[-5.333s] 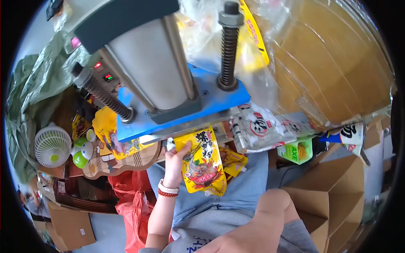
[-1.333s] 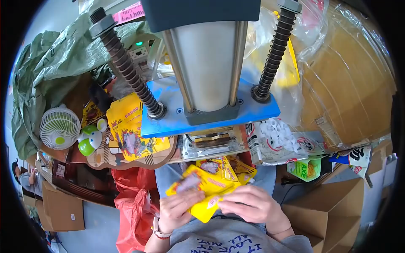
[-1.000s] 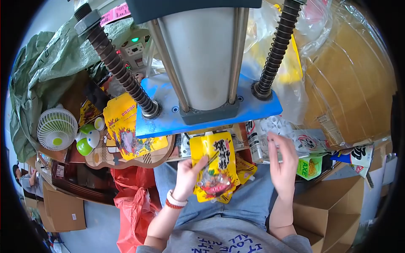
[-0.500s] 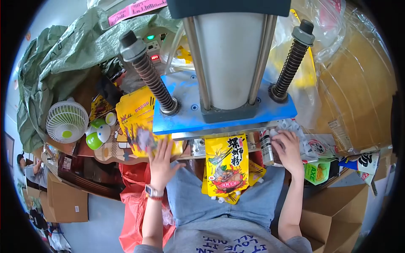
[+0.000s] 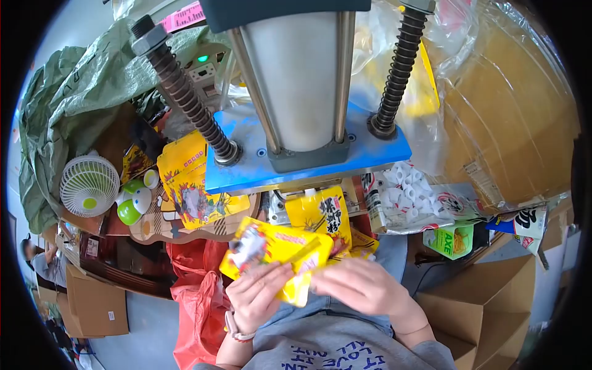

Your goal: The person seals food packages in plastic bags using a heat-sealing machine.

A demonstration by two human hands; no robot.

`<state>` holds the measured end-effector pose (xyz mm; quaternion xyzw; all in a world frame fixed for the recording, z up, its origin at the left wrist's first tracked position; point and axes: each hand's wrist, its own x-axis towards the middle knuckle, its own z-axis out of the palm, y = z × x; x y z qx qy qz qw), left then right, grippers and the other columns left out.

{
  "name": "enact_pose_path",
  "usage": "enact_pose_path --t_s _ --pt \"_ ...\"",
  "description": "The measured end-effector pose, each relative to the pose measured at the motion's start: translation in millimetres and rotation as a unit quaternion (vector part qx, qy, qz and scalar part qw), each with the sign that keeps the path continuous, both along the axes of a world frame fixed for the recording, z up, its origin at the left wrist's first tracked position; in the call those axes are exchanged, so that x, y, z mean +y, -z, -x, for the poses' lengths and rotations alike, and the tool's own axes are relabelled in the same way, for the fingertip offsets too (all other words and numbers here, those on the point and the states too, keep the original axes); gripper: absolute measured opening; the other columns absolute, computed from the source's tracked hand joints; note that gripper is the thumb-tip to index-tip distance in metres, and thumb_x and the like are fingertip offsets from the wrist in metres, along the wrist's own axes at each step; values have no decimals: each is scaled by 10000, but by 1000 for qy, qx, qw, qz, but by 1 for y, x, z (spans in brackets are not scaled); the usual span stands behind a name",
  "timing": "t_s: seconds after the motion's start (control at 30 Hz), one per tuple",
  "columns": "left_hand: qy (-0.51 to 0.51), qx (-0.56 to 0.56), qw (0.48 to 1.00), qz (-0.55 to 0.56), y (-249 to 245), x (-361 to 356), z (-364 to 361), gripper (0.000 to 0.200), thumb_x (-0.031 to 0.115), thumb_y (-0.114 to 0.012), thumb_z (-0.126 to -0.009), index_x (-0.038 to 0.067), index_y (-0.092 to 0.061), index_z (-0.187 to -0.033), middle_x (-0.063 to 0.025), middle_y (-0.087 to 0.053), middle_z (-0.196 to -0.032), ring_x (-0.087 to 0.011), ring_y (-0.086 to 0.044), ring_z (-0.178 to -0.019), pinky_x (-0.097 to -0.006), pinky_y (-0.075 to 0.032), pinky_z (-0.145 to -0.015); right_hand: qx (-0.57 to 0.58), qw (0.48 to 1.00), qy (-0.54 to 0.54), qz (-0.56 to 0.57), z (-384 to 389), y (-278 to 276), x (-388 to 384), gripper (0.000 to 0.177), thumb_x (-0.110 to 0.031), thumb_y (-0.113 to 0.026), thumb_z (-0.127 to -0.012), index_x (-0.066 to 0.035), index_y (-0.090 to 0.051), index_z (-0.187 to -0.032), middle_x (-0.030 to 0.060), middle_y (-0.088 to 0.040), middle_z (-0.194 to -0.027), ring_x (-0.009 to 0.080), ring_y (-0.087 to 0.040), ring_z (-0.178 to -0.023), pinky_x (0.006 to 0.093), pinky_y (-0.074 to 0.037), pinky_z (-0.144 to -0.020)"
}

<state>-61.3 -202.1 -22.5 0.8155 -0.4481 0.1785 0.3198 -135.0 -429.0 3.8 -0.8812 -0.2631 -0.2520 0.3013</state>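
My left hand (image 5: 256, 296) grips a yellow printed pouch (image 5: 274, 246) above my lap, its corner folded over or opened towards the right. My right hand (image 5: 364, 287) is closed at the pouch's right edge, fingertips pressed together; whatever they pinch is hidden. Behind them, another yellow pouch (image 5: 317, 213) with black characters hangs under the press (image 5: 308, 166), its lower part partly covered by the held pouch. To the right stands a box of small white plastic spouts (image 5: 404, 192). A stack of yellow pouches (image 5: 194, 185) lies on the left of the table.
A white and green fan (image 5: 89, 186) stands at the far left. Red plastic bag (image 5: 194, 308) hangs beside my left arm. An open cardboard box (image 5: 481, 308) is low on the right, and a green AXE pack (image 5: 449, 240) lies near the spouts.
My left hand has brought a pouch from the stack to my lap. My right hand has left the spout box and met it at the pouch's edge. The view has shifted.
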Motion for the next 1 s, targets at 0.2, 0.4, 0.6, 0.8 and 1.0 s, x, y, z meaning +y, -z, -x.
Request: enact_pose_path --t_s 0.2,0.4,0.6,0.8,1.0 --pt "85 113 989 40 -2 -13 -4 326 -19 -680 -673 23 -719 -993 -90 -739 -978 -241 -721 -942 -328 -576 -818 -20 997 71 -35 24 -20 -7 335 -137 -846 -666 -75 -734 -976 18 -675 -954 174 -658 -757 301 -526 -639" --pt "85 68 994 16 -2 -19 -2 377 -64 -657 -643 22 -718 -1005 -90 -738 -993 -254 -716 -963 -327 -574 -831 18 998 50 20 14 -10 -11 378 -144 -849 -663 -72 -728 -1015 24 -649 -922 170 -637 -731 302 -511 -622" --pt "96 348 931 58 35 -28 -9 165 103 -698 -870 27 -738 -1011 -74 -739 -864 -168 -697 -724 -269 -554 -637 81 990 82 -85 -3 2 -12 537 -234 -817 -729 -31 -638 -1193 97 -633 -1063 258 -610 -901 356 -486 -776" --pt "-30 681 666 302 67 -70 -56 191 122 -673 -926 -45 -709 -1011 -67 -723 -915 -86 -661 -774 -239 -525 -692 46 926 347 -143 0 4 -50 361 -76 -692 -851 6 -607 -1192 167 -633 -1159 312 -602 -1057 387 -468 -915" --pt "-21 673 648 355 62 -87 -76 220 139 -673 -925 -56 -697 -1022 -68 -723 -964 -102 -665 -835 -245 -520 -755 153 887 428 82 -23 81 -82 295 -267 -509 -990 -20 -601 -1125 155 -560 -1113 365 -528 -1007 470 -422 -870"
